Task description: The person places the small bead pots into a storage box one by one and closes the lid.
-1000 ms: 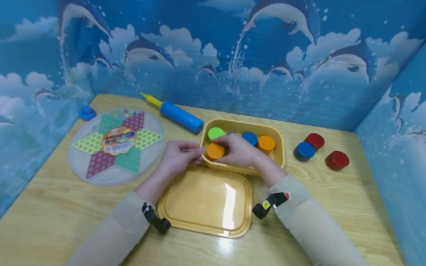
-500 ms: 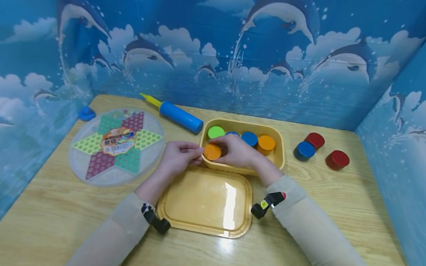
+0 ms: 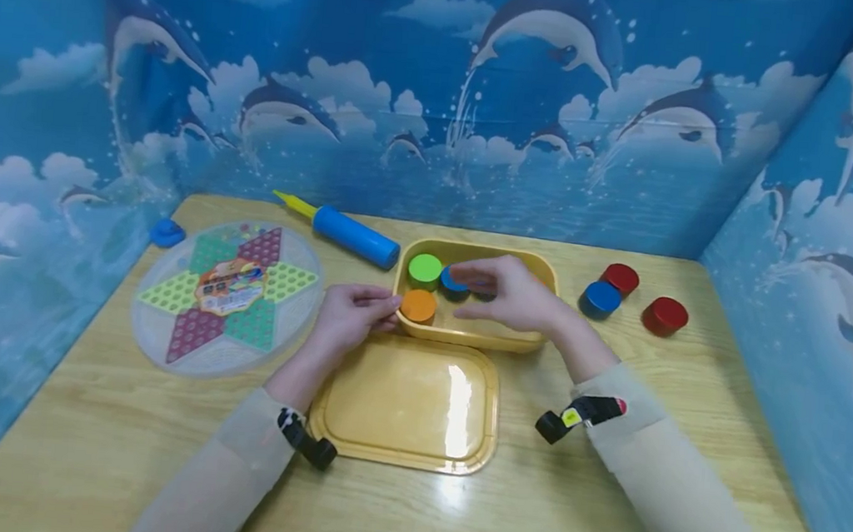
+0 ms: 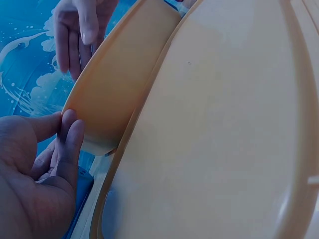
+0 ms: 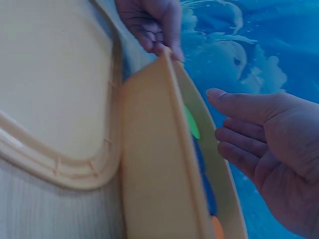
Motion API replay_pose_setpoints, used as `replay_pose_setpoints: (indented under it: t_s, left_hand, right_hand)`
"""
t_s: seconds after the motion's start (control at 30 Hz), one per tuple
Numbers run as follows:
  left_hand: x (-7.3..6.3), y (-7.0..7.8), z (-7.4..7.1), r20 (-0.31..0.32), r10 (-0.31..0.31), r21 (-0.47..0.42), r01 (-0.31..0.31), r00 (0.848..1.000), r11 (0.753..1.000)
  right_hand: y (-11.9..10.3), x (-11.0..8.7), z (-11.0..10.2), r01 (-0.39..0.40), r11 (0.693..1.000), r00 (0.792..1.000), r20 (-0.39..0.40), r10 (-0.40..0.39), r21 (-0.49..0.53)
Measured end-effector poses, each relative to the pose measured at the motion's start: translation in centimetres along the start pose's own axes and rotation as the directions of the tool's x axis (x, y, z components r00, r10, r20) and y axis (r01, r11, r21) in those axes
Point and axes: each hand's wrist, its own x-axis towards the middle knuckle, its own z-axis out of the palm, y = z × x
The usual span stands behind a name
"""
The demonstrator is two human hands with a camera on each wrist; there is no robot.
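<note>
My left hand (image 3: pixel 347 314) pinches the left end of a yellow plastic box (image 3: pixel 481 338); the left wrist view shows thumb and fingers on its rim. An orange cylinder (image 3: pixel 419 306) sits in the front left corner, close to those fingertips. Behind it stands a green cylinder (image 3: pixel 424 271), with a blue cylinder (image 3: pixel 453 285) to its right. Over the middle of the box is my right hand (image 3: pixel 516 296), fingers apart and holding nothing. It hides much of the box's right part. In the right wrist view, an orange edge (image 5: pixel 217 228) shows farther along inside.
A yellow lid (image 3: pixel 404 406) lies in front of the box. To the right are two red cylinders (image 3: pixel 666 316) and a blue cylinder (image 3: pixel 600 300). A blue hand pump (image 3: pixel 357 236), a round star-patterned game board (image 3: pixel 228 296) and a small blue object (image 3: pixel 167 233) are on the left.
My right hand has let go of the orange cylinder, which moved slightly left into the box's corner. The hand has risen and shifted right, with its fingers spread. My left hand stays at the rim.
</note>
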Motion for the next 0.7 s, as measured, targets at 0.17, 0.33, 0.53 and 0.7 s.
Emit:
replay_pose_setpoints:
  t_s: [0.17, 0.33, 0.53, 0.7]
  left_hand:
    - [0.0, 0.0, 0.1, -0.005, -0.007, 0.009, 0.007, 1.000, 1.000]
    - [0.0, -0.1, 0.0, 0.001, -0.004, 0.013, 0.004, 1.000, 1.000]
    - [0.1, 0.0, 0.1, -0.017, -0.017, 0.040, 0.018, 1.000, 0.999]
    - [0.0, 0.1, 0.1, -0.010, -0.024, 0.043, 0.024, 1.000, 0.999]
  right_hand:
    - [-0.4, -3.1, -2.5, -0.008, 0.999, 0.997, -0.071, 0.005, -0.049]
    - [-0.4, -6.4, -4.6, -0.076, 0.991, 0.983, -0.173, 0.056, -0.111]
    - [-0.1, -10.4, -6.9, -0.169, 0.980, 0.953, -0.271, 0.135, -0.108]
    - [1.0, -13.4, -9.0, -0.213, 0.967, 0.921, -0.359, 0.152, -0.137]
